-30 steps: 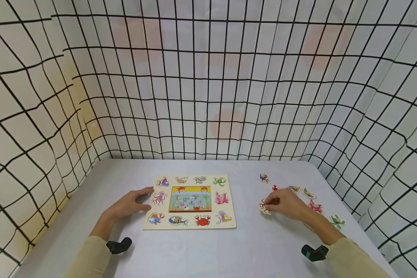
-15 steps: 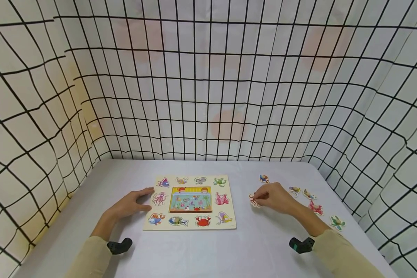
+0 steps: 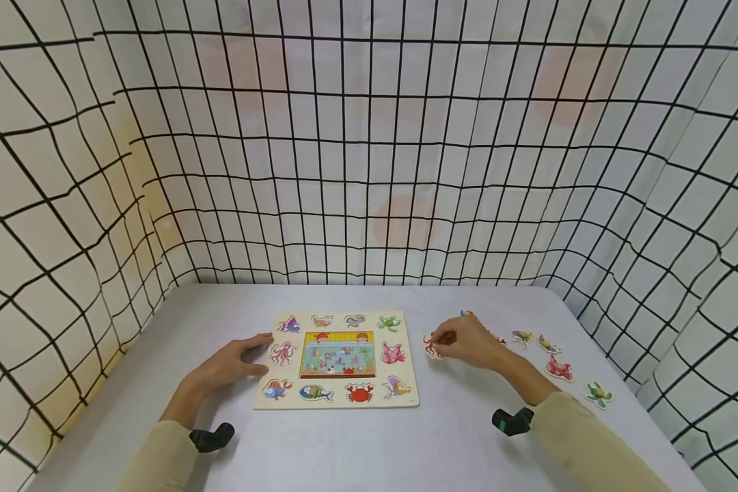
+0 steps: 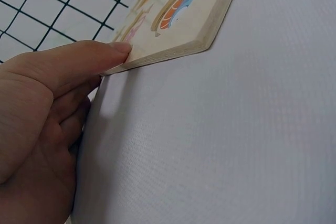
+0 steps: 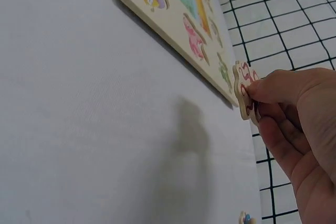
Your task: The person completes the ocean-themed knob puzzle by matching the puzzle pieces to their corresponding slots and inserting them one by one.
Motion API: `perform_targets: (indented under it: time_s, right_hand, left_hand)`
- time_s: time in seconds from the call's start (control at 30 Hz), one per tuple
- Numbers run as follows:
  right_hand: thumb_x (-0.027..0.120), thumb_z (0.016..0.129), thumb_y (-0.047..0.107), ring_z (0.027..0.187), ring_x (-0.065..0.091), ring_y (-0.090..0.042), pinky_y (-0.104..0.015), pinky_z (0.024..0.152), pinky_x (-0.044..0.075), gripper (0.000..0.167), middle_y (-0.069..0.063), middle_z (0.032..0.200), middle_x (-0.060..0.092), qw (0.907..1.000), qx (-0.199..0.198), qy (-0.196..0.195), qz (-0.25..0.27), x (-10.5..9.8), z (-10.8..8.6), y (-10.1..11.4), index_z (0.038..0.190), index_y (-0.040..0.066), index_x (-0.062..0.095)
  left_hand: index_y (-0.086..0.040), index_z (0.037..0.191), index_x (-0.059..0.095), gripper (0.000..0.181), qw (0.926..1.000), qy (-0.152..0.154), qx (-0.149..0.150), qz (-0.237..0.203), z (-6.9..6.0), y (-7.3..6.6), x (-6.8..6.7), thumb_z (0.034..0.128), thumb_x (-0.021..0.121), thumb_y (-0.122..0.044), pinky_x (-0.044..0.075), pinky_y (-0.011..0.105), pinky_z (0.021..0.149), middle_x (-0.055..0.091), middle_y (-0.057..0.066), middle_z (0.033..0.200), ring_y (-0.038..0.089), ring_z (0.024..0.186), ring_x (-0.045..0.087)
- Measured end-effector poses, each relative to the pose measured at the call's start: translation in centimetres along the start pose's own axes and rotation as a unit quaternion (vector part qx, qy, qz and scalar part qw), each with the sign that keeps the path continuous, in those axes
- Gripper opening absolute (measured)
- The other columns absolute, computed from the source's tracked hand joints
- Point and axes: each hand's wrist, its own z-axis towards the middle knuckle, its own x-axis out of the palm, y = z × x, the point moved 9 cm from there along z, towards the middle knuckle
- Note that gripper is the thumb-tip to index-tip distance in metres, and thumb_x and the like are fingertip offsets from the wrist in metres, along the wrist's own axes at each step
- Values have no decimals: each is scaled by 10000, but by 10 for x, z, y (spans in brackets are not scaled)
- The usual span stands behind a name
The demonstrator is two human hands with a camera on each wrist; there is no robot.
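Note:
A pale wooden puzzle board (image 3: 338, 402) with printed sea animals lies flat on the white table. My left hand (image 3: 224, 361) rests at its left edge, the thumb (image 4: 118, 52) lying on the rim in the left wrist view. Just right of the board my right hand (image 3: 467, 340) pinches an octopus puzzle piece (image 3: 430, 347) between thumb and fingers. Seen from the right wrist, that octopus piece (image 5: 242, 88) is tilted on edge, held above the table; its shadow falls below. Part of its picture is hidden behind my thumb.
Loose pieces lie to the right: a pink one (image 3: 558, 369), a green one (image 3: 599, 394) and two yellowish ones, among them the farther right (image 3: 549, 344). A blue-orange piece (image 3: 467, 313) and a red one are partly hidden by my right hand. Black grid netting (image 3: 369, 164) encloses the table.
My right hand has carried the octopus piece leftward and slightly away from me, closer to the board's right edge. My left hand and the board have stayed in place.

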Motion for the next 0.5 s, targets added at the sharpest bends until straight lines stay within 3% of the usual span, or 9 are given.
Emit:
perform_targets:
  time_s: [0.5]
  right_hand:
    - [786, 884, 36, 810, 662, -91, -239, 758, 589, 77, 51, 911, 727, 9981, -206, 318, 484, 25, 35, 22, 945, 83, 793]
  left_hand:
    - [-73, 1512, 531, 741, 10000, 7, -42, -51, 0, -2, 0, 861, 850, -221, 138, 667, 1191, 346, 193, 1633, 478, 1517, 180]
